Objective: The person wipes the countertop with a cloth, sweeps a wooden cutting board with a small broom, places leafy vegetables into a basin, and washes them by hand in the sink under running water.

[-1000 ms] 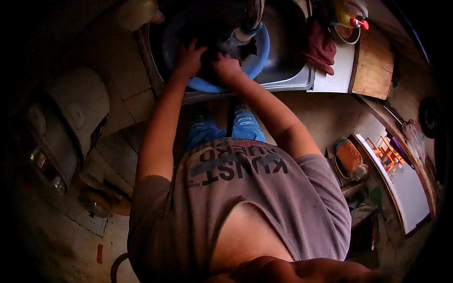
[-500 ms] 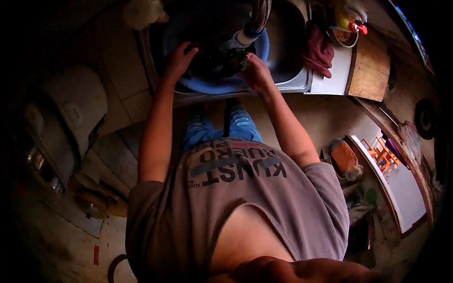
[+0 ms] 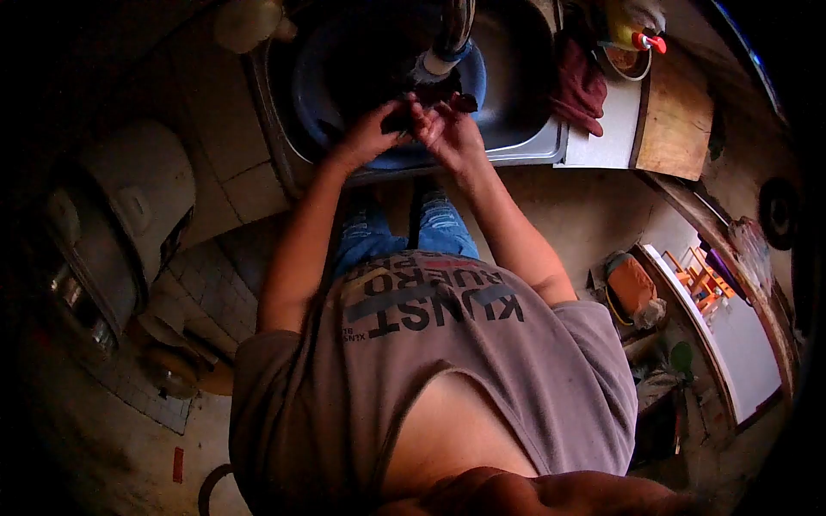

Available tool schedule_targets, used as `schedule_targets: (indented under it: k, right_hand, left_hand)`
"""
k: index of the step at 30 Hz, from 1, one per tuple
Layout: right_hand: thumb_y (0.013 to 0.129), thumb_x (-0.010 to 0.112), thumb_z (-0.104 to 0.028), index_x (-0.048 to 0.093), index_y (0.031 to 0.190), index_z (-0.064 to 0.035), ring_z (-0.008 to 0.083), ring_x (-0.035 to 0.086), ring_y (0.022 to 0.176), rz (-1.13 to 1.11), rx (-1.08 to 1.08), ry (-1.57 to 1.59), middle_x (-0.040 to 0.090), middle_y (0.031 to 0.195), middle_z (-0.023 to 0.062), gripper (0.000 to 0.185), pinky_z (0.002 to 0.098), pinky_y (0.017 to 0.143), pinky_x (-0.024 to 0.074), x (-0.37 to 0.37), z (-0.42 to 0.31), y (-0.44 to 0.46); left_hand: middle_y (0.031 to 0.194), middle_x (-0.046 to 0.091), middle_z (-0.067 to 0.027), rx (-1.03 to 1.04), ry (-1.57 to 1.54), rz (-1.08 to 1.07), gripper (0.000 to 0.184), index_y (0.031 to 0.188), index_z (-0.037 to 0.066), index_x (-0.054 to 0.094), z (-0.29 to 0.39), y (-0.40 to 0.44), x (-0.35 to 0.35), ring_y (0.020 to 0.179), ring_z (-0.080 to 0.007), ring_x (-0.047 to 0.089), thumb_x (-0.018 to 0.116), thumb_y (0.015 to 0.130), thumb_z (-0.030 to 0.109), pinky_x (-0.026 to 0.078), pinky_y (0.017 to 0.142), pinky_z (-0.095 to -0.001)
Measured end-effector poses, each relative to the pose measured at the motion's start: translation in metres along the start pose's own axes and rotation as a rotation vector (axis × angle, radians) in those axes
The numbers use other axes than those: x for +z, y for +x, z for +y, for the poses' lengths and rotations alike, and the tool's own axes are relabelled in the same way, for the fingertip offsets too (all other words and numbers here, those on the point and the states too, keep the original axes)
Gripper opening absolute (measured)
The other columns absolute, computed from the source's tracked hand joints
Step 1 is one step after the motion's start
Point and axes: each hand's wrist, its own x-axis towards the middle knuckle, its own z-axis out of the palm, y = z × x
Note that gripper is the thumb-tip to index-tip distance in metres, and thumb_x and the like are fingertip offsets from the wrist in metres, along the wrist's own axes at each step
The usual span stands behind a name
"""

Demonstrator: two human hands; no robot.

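Observation:
Over the blue basin (image 3: 303,95) in the sink, my two hands are close together under the tap (image 3: 443,60). My right hand (image 3: 454,138) has its palm turned partly up and its fingers curled around dark leafy greens (image 3: 465,102), a purplish leaf showing past the fingertips. From the other side, my left hand (image 3: 372,138) reaches in, its fingers bent and drawn together beside the right fingers. What the left fingers hold is too dark to make out. Deep shadow hides most of the basin's inside.
A metal sink rim (image 3: 525,153) surrounds the basin. To its right are a maroon cloth (image 3: 581,90), a wooden board (image 3: 674,120) and a bottle with a red cap (image 3: 651,43). A pale rounded object (image 3: 248,24) stands at the upper left, on the tiled counter (image 3: 245,181).
My left hand has moved right, toward the right hand. The right hand has turned its palm up. The green bunch seen between the hands earlier is now mostly hidden.

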Motion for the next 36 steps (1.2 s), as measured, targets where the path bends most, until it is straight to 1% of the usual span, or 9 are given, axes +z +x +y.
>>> schedule_targets:
  k: [7, 10, 12, 15, 17, 21, 26, 33, 36]
  right_hand:
    - [0.099, 0.034, -0.028, 0.03, 0.132, 0.0007, 0.038, 0.061, 0.096, 0.197, -0.006, -0.119, 0.053, 0.12, 0.0259, 0.044, 0.0415, 0.079, 0.0551, 0.003, -0.003, 0.002]
    - [0.098, 0.039, -0.025, 0.038, 0.13, 0.0011, 0.0345, 0.062, 0.096, 0.217, -0.066, -0.679, 0.058, 0.114, 0.024, 0.041, 0.0395, 0.077, 0.0544, -0.003, -0.009, -0.002]
    - [0.095, 0.046, -0.02, 0.052, 0.118, 0.0014, 0.0292, 0.063, 0.097, 0.2, -0.125, -1.709, 0.062, 0.106, 0.0205, 0.032, 0.036, 0.078, 0.0523, 0.01, -0.014, -0.01]
    - [0.092, 0.054, -0.018, 0.061, 0.107, 0.0003, 0.0232, 0.064, 0.093, 0.137, -0.412, -2.148, 0.065, 0.096, 0.016, 0.025, 0.0325, 0.075, 0.0508, 0.01, -0.015, -0.016]
    - [0.09, 0.058, -0.017, 0.062, 0.106, -0.0003, 0.0223, 0.064, 0.09, 0.123, -0.467, -1.876, 0.065, 0.096, 0.0145, 0.023, 0.0315, 0.075, 0.0506, 0.013, -0.012, -0.022]
    - [0.084, 0.065, -0.014, 0.064, 0.1, -0.0018, 0.0182, 0.062, 0.085, 0.077, -0.634, -1.359, 0.065, 0.094, 0.0105, 0.019, 0.0293, 0.074, 0.0501, 0.027, 0.003, -0.031]
    - [0.084, 0.066, -0.014, 0.065, 0.097, -0.0022, 0.0149, 0.062, 0.084, 0.026, -0.588, -1.526, 0.066, 0.09, 0.0091, 0.017, 0.0273, 0.073, 0.0497, 0.026, 0.006, -0.03]
    - [0.086, 0.063, -0.015, 0.063, 0.096, -0.001, 0.0129, 0.061, 0.077, 0.067, -0.513, -1.398, 0.066, 0.085, 0.0065, 0.017, 0.0257, 0.07, 0.0485, 0.023, 0.009, -0.031]
    - [0.088, 0.062, -0.017, 0.063, 0.097, -0.0014, 0.0112, 0.059, 0.074, 0.088, -0.5, -1.313, 0.064, 0.083, 0.0039, 0.018, 0.024, 0.065, 0.0468, 0.028, 0.008, -0.035]
  left_hand:
    - [0.101, 0.065, -0.0057, -0.185, -0.408, 0.117, 0.02, 0.104, 0.003, 0.062, -0.023, -0.005, 0.005, 0.094, -0.0153, 0.059, 0.057, 0.089, 0.014, 0.045, 0.087, -0.0288]
    - [0.099, 0.065, -0.0041, -0.234, -0.57, 0.136, 0.018, 0.102, 0.003, 0.063, -0.002, -0.013, -0.007, 0.094, -0.0142, 0.059, 0.054, 0.091, 0.014, 0.045, 0.085, -0.0277]
    - [0.099, 0.064, -0.0033, -0.284, -0.672, 0.13, 0.018, 0.103, 0.005, 0.063, 0.006, -0.016, -0.012, 0.095, -0.0137, 0.058, 0.053, 0.091, 0.014, 0.045, 0.084, -0.0275]
    - [0.097, 0.065, -0.0034, -0.381, -0.8, 0.063, 0.017, 0.101, 0.005, 0.064, 0.002, -0.016, -0.015, 0.091, -0.0141, 0.06, 0.053, 0.091, 0.012, 0.046, 0.083, -0.027]
    - [0.096, 0.066, -0.0039, -0.158, -0.576, 0.05, 0.017, 0.1, 0.003, 0.064, 0.004, -0.014, -0.013, 0.089, -0.0151, 0.061, 0.054, 0.09, 0.012, 0.046, 0.082, -0.0274]
    - [0.096, 0.066, -0.0069, -0.144, -0.245, 0.006, 0.018, 0.1, 0.0, 0.063, 0.02, -0.017, -0.013, 0.092, -0.0174, 0.061, 0.055, 0.089, 0.013, 0.046, 0.085, -0.0294]
    - [0.099, 0.066, -0.0141, 0.089, 0.002, 0.144, 0.021, 0.101, 0.001, 0.062, 0.032, -0.021, -0.001, 0.091, -0.0242, 0.063, 0.061, 0.087, 0.017, 0.049, 0.078, -0.0336]
    - [0.092, 0.066, -0.0154, 0.022, -0.008, 0.162, 0.019, 0.098, 0.001, 0.061, 0.039, -0.017, 0.005, 0.086, -0.0263, 0.064, 0.06, 0.087, 0.016, 0.049, 0.075, -0.0329]
    - [0.089, 0.064, -0.0053, -0.017, -0.136, 0.148, 0.014, 0.096, 0.004, 0.059, 0.031, -0.013, 0.009, 0.083, -0.0137, 0.059, 0.059, 0.09, 0.017, 0.046, 0.075, -0.0269]
